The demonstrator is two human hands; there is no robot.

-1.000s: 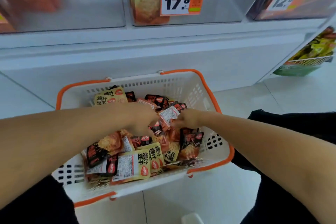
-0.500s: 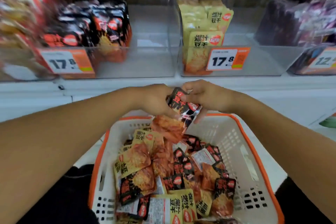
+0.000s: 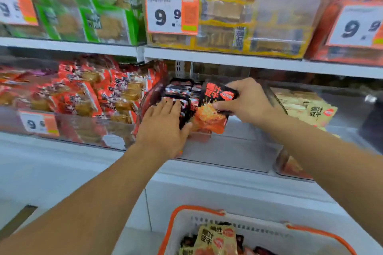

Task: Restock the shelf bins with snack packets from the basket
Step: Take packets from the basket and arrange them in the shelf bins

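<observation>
Held packet (image 3: 215, 107): black top, orange-red lower half. Basket (image 3: 207, 219): white, orange rim. Price tag (image 3: 172, 13): white and orange.

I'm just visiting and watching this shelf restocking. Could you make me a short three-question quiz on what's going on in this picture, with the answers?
1. True or false: the right hand holds a black-and-orange snack packet at the clear shelf bin.
2. What is the left hand doing? A) lifting the basket B) resting flat against the black packets already in the bin C) pointing at a price tag
3. Fill in: the orange-rimmed basket at the bottom shows a ___ packet on top.

Key: 1 true; 2 B; 3 yellow.
</observation>
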